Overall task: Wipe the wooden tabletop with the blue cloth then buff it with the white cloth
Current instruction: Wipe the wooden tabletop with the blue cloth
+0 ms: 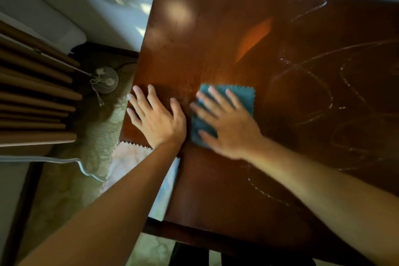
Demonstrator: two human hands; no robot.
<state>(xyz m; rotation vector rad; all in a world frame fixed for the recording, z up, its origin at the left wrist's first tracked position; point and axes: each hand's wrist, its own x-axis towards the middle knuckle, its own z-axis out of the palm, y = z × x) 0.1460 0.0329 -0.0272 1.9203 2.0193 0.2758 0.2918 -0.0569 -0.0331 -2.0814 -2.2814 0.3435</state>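
Wiping stage: the blue cloth (228,112) lies flat on the wooden tabletop (216,34), near its left edge, so I judge the first pass under way
Right hand (228,125): spread palm-down on the blue cloth, fingers splayed and pressing, not clenched; it is blurred
Left hand (157,119): open and flat on bare wood just beside the cloth, grasping nothing, seemingly bracing
Left to wipe: pale curved streaks (319,80) cross the right half of the top, well apart from the cloth, so most of that side looks unwiped
White cloth (133,162): rests at the table's near-left corner, partly under the left forearm, untouched
Buffing: not yet begun, as far as I can judge
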